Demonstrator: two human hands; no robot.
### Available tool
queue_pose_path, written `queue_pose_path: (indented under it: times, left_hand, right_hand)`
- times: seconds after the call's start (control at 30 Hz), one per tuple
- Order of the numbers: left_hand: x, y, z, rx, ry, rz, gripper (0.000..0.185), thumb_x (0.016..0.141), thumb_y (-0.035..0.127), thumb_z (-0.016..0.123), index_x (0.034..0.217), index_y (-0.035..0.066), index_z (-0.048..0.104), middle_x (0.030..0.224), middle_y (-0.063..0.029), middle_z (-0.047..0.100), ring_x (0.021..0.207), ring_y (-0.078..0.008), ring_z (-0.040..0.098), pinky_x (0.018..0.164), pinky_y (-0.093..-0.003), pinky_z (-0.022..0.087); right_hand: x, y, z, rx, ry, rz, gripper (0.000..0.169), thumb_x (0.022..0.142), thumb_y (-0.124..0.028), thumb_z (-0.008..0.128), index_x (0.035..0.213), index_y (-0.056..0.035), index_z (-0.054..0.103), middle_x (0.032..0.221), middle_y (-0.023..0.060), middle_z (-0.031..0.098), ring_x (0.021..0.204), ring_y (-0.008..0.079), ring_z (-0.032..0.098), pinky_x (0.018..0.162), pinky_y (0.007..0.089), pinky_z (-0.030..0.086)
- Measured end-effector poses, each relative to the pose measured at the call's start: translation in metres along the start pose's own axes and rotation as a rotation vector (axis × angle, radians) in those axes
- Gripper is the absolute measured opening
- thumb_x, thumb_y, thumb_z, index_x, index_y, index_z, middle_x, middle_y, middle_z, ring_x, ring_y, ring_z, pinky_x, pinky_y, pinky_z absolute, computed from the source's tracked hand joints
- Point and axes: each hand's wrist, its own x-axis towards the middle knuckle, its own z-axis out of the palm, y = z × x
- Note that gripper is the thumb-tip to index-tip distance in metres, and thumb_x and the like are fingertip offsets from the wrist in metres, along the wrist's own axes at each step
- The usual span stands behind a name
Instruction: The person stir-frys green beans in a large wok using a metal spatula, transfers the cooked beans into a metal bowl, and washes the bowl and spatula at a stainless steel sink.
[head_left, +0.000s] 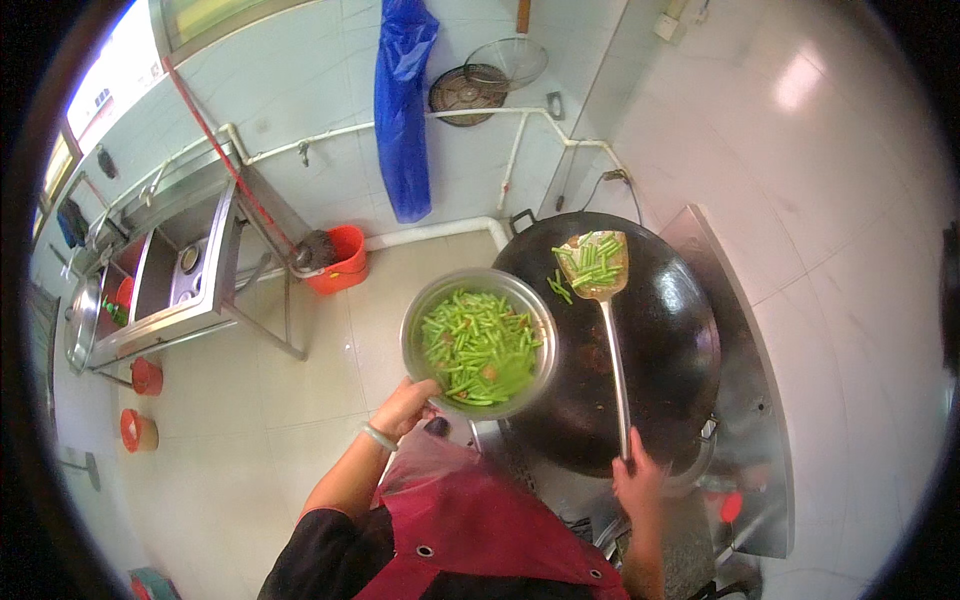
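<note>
My left hand (409, 409) grips the near left rim of a round stainless steel basin (551, 330), which holds cut green stalk vegetables (480, 345) with small brownish pieces among them. The basin is held beside and partly over the left edge of a large dark wok (667, 337). In my right hand (637, 476) is the handle of a metal wok spatula (617, 360). Its blade, over the far part of the wok, carries a small heap of the same green pieces (596, 262). A few more pieces (559, 286) lie just left of the blade. Brownish residue shows on the wok's surface.
A metal splash panel (757, 405) curves along the wok's right side. Left stands a stainless steel sink (225, 247), with a red-handled mop (240, 176) and an orange bucket (349, 259) beside it. A blue plastic sheet (405, 112) and a wire strainer (506, 64) hang on the wall.
</note>
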Motion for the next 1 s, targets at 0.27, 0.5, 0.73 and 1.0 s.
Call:
queue_pose_path:
  times: [0.27,0.5,0.73,1.0]
  left_hand:
    - [-0.003,-0.001,0.004,-0.018,-0.012,0.015,0.026,0.084,0.008,0.051,0.108,-0.001,0.051,0.084,-0.0065,0.058,0.054,-0.0132,0.053,0.046,-0.0227,0.045]
    - [-0.003,0.001,0.004,-0.019,-0.013,0.024,0.027,0.083,0.007,0.052,0.108,-0.001,0.051,0.084,-0.0071,0.06,0.054,-0.0136,0.055,0.044,-0.023,0.045]
    - [0.003,-0.005,0.0,-0.058,-0.015,0.018,0.025,0.083,0.007,0.053,0.106,-0.001,0.051,0.084,-0.0075,0.06,0.056,-0.0144,0.057,0.042,-0.0232,0.043]
    - [0.002,0.008,-0.007,0.048,-0.005,0.054,0.024,0.081,0.007,0.054,0.102,-0.004,0.055,0.078,-0.0084,0.062,0.051,-0.0131,0.055,0.04,-0.0221,0.041]
  right_hand:
    - [-0.085,0.014,0.056,-0.361,0.041,-0.286,0.06,0.078,0.001,0.06,0.136,-0.0042,0.047,0.096,0.0166,0.059,0.074,0.0312,0.062,0.061,0.0374,0.051]
    - [-0.076,0.021,0.064,-0.421,0.137,-0.41,0.058,0.078,0.001,0.061,0.135,-0.003,0.048,0.088,0.014,0.058,0.063,0.0256,0.056,0.052,0.0354,0.046]
    - [-0.07,0.019,0.066,-0.117,0.128,-0.346,0.059,0.08,-0.003,0.062,0.137,-0.0027,0.045,0.084,0.0145,0.058,0.067,0.0237,0.059,0.056,0.0319,0.048]
    - [-0.046,-0.023,-0.052,0.447,-0.349,0.527,0.062,0.091,-0.006,0.052,0.147,-0.0109,0.027,0.067,0.0014,0.051,0.047,0.0107,0.05,0.042,0.0276,0.045]
